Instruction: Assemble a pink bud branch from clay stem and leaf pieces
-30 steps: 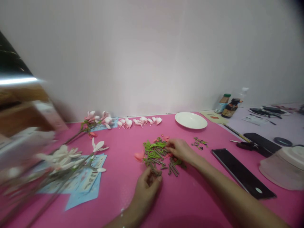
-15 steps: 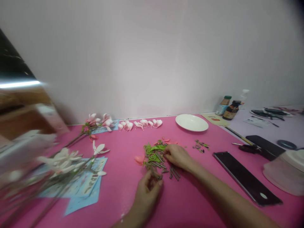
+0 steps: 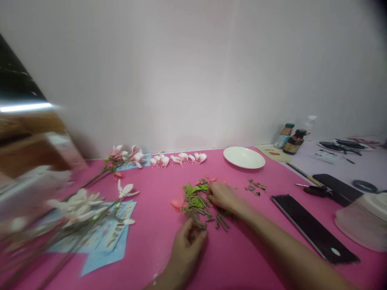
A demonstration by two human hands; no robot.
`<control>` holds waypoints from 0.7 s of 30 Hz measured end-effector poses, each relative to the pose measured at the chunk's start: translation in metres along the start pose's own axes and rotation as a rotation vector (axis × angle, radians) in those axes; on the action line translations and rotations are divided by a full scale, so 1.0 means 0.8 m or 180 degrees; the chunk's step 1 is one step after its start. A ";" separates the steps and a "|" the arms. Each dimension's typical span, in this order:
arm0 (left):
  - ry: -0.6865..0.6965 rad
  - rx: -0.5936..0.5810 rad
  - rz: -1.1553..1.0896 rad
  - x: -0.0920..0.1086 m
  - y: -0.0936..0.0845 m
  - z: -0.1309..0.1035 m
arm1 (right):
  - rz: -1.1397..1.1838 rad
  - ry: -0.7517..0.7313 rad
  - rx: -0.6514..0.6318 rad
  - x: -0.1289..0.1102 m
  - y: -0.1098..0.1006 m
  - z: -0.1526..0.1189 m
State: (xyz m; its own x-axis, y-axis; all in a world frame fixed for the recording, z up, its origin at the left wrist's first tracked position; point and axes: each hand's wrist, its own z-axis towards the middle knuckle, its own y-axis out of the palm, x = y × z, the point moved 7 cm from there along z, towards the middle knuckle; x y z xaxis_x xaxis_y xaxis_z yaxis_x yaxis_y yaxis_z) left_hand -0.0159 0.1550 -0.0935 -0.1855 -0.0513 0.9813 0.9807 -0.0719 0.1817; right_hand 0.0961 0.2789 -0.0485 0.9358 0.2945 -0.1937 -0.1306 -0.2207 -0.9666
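Observation:
Low on the pink tabletop (image 3: 151, 225), my left hand (image 3: 188, 241) is closed on a small brown branch-like piece (image 3: 198, 224) between thumb and fingers. My right hand (image 3: 223, 197) is at the right side of a small pile, fingers bent down and pressed together; whatever they hold is hidden. In the pile lie green curled pieces (image 3: 193, 200), brown stick pieces (image 3: 222, 221) and a few coral-pink petals. A larger pink petal (image 3: 177, 204) rests at its left edge. Some green bits show beneath my right wrist.
White flower stems (image 3: 81, 205) lie on blue sheets at left, pink blossoms (image 3: 136, 155) behind. Pale pink petals (image 3: 183, 158) line the back, beside a white plate (image 3: 244, 157). Small scraps (image 3: 256, 187), a phone (image 3: 313, 227), a screwdriver (image 3: 314, 191) and bottles (image 3: 294, 141) are at right.
My right hand has shifted slightly left, and green bits now show below its wrist. My left hand keeps the brown piece in nearly the same place.

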 end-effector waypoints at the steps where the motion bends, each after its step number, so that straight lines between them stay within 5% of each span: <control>1: -0.0003 -0.0007 0.0001 0.001 0.001 0.000 | 0.0066 -0.0018 0.0006 0.003 0.000 0.000; 13: -0.0017 0.0039 0.0008 -0.003 -0.002 -0.001 | 0.1342 0.0061 0.0621 0.064 -0.015 -0.013; 21: -0.0062 0.0103 0.0027 -0.001 -0.004 -0.003 | 0.1515 0.0006 0.0770 0.100 -0.022 -0.057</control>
State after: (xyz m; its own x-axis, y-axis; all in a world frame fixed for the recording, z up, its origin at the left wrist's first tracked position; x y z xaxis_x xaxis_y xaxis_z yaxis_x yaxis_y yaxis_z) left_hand -0.0187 0.1530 -0.0953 -0.1763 -0.0322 0.9838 0.9838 -0.0392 0.1750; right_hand 0.1882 0.2642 -0.0393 0.7551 0.2123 -0.6202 -0.6125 -0.1088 -0.7830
